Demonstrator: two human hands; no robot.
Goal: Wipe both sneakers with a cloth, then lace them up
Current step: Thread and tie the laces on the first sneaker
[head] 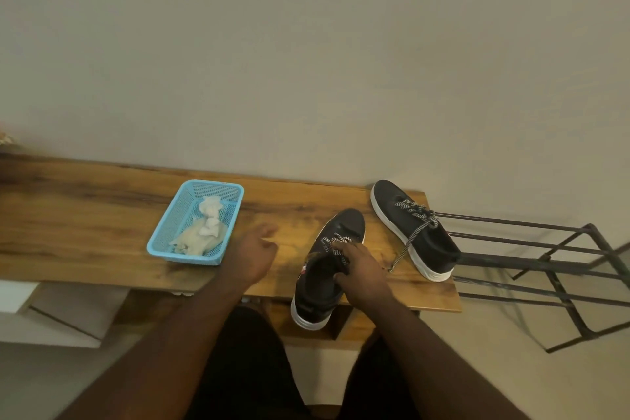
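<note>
Blue mesh basket (170,225) on the left half of the wooden table (85,215). Inside it I see a crumpled pale cloth (201,235), whitish at the far end and more beige toward the near corner; it fills most of the basket floor. Nothing else in the basket that I can make out.

My right hand (358,269) rests on top of the near sneaker (327,269), fingers curled over the tongue and the black-and-white laces (335,247), thumb toward the collar. I read it as gripping the shoe. The sneaker is black with a white sole, toe pointing away toward the wall, heel overhanging the near table edge.

My left hand (255,256) hovers above the table between the basket and the near sneaker, holding nothing, fingers loosely curled, index reaching forward. The hand is motion-blurred, so I cannot tell the finger pose more finely.

Second sneaker (412,228) sits at the far right end of the table, toe toward the wall, laces threaded with one loose end trailing down its near side onto the wood. It stands apart from the near sneaker.

Dark metal rack (545,266) stands just right of the table.
</note>
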